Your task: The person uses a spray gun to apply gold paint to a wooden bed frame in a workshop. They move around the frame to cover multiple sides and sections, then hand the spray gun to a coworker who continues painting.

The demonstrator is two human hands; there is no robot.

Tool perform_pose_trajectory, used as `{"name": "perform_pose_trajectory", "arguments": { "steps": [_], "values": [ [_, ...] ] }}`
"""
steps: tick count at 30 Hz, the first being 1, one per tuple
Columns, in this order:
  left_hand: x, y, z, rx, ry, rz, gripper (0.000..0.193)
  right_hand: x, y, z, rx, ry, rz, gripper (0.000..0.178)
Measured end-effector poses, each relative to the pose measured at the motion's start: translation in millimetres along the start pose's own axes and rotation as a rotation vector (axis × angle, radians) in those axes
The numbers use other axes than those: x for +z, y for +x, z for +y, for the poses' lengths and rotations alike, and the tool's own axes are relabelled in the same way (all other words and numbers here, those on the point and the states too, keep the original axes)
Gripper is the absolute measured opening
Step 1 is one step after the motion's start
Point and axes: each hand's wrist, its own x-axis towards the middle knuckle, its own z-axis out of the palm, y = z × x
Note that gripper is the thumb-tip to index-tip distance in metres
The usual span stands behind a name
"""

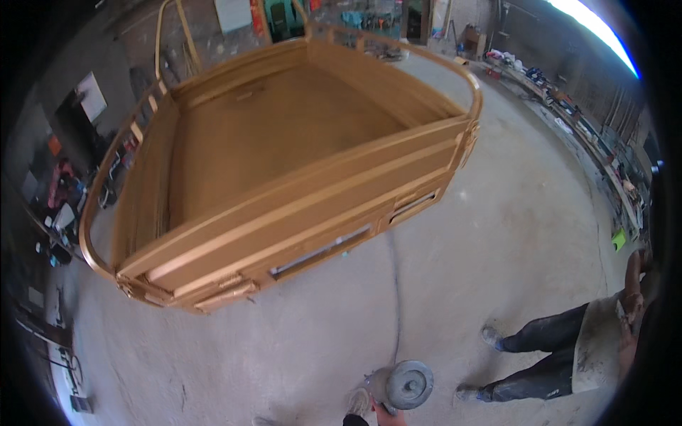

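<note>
My right hand [388, 414] shows only partly at the bottom edge, gripping a grey spray gun [406, 385] with a round lidded cup on top. A thin dark hose [395, 284] runs from the gun across the concrete floor toward a large golden-brown metal cargo bed [284, 177]. The bed has raised side walls and a curved rail, and fills the middle of the view. My shoe [359, 401] is just left of the gun. My left hand is out of view.
Another person [568, 355] in dark trousers and a stained apron stands on the floor at the lower right. Cluttered benches [604, 156] line the right wall. Tools and machines [64, 192] crowd the left side, and more shop clutter sits at the back.
</note>
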Motion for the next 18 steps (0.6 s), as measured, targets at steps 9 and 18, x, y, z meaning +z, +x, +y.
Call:
{"name": "perform_pose_trajectory", "arguments": {
  "steps": [9, 18],
  "values": [
    [-59.8, -51.2, 27.0, 0.069, -0.060, 0.236, 0.049, -100.3, -97.7, -100.7, -0.265, 0.173, 0.291, 0.034],
    [-107.2, -29.0, 80.1, -0.087, 0.000, -0.044, 0.055, -139.2, -132.7, -142.0, -0.177, 0.348, 0.438, 0.031]
  ]
}}
